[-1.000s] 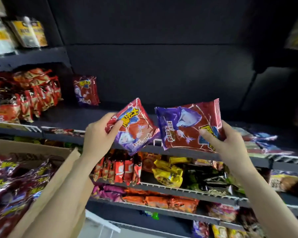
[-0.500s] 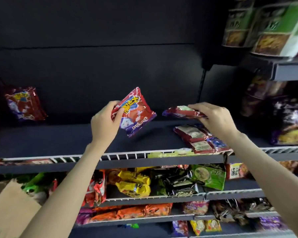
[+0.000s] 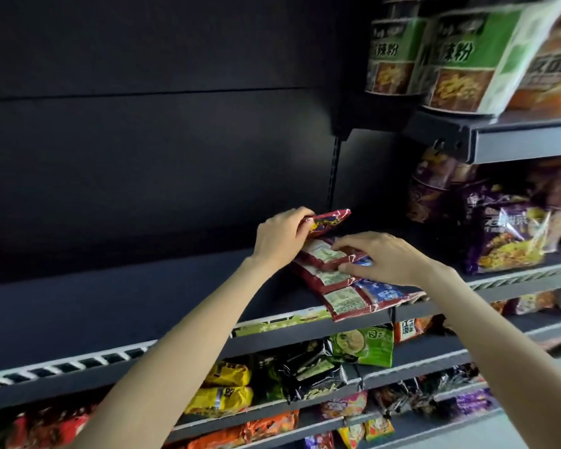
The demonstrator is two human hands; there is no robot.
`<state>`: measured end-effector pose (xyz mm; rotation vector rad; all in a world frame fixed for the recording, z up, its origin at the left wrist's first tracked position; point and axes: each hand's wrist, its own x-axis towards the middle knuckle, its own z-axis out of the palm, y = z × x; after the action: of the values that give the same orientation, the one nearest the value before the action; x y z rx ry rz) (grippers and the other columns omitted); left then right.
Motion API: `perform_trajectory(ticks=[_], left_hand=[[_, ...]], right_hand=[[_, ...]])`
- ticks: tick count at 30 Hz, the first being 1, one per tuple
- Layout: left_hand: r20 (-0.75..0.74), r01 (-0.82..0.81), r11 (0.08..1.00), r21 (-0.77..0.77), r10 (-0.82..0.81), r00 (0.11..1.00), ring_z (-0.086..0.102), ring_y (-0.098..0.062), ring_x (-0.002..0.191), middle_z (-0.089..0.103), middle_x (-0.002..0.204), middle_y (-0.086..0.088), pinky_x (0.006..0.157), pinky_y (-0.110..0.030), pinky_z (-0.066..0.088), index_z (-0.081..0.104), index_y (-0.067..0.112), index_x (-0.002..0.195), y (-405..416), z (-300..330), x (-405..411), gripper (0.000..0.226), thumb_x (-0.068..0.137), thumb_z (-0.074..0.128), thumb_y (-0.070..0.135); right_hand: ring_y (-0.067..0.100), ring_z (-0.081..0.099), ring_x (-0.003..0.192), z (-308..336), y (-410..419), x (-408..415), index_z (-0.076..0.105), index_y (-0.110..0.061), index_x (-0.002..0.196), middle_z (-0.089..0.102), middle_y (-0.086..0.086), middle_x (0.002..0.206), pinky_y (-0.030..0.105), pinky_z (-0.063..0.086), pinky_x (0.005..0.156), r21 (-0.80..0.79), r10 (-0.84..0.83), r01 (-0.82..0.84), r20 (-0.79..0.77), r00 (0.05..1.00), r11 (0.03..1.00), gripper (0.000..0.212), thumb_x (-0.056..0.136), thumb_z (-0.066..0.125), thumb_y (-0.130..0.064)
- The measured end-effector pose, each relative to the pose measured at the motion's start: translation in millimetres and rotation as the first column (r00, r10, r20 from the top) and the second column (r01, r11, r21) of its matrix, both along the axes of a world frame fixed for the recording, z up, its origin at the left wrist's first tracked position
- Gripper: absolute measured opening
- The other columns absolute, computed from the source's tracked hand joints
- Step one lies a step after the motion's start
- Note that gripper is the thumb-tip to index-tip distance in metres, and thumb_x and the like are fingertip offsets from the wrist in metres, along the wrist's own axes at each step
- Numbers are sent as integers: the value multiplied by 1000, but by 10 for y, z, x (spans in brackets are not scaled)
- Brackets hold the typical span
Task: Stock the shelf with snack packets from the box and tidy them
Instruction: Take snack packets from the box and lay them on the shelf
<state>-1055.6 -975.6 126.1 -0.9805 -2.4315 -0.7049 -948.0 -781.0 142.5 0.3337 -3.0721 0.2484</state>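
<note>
On the dark shelf (image 3: 143, 299) lies a stack of red and purple snack packets (image 3: 344, 293), backs up, overlapping toward the front edge. My left hand (image 3: 280, 234) grips one red packet (image 3: 329, 220) by its end, holding it just above the back of the stack. My right hand (image 3: 381, 257) rests on the top packet of the stack (image 3: 324, 256), fingers spread, thumb at that packet's near edge. The box is out of view.
Purple noodle bags (image 3: 506, 234) stand on the same shelf to the right. Green and orange packs (image 3: 467, 53) sit on the upper right shelf. Lower shelves hold yellow (image 3: 224, 390), green (image 3: 363, 345) and orange packets. The shelf's left stretch is bare.
My right hand has laid its packet on the stack and now rests on it. My left hand has brought its packet right, over the stack. The view has moved closer and to the right.
</note>
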Motion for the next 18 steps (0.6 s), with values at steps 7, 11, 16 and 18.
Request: perform_trajectory(ticks=[7,11,16,18], left_hand=[[502,195,981,18,-177,847,58,-15,110,60,126,3,91,-35,49,52,32,131,275,23,58,35,96,48,34],[602,224,971,81,-227,766,52,-14,119,50,138,2,97,-35,46,41,33,139,229,1,91,44,96,48,35],[392,146,983,107,-177,903,53,-11,114,59,125,5,91,-40,49,54,27,127,24,110,269,33,96,47,32],[198,57,992,110,-78,977,57,-7,105,65,112,11,86,-36,50,61,27,117,-150,198,423,26,95,47,30]], right_hand=[[16,51,119,-1,-80,31,52,-40,131,55,-9,132,33,43,93,171,-93,129,-202,975,977,46,91,42,-60],[16,55,112,13,-157,82,59,-30,126,61,-6,124,31,45,87,87,-153,182,-265,952,979,40,91,51,-50],[24,63,95,105,-318,232,69,-14,106,70,2,100,36,45,85,-133,-168,108,-620,766,985,26,91,56,-30],[25,60,101,134,-427,290,69,-12,102,69,2,104,37,43,88,-112,-124,59,-765,631,992,23,91,54,-26]])
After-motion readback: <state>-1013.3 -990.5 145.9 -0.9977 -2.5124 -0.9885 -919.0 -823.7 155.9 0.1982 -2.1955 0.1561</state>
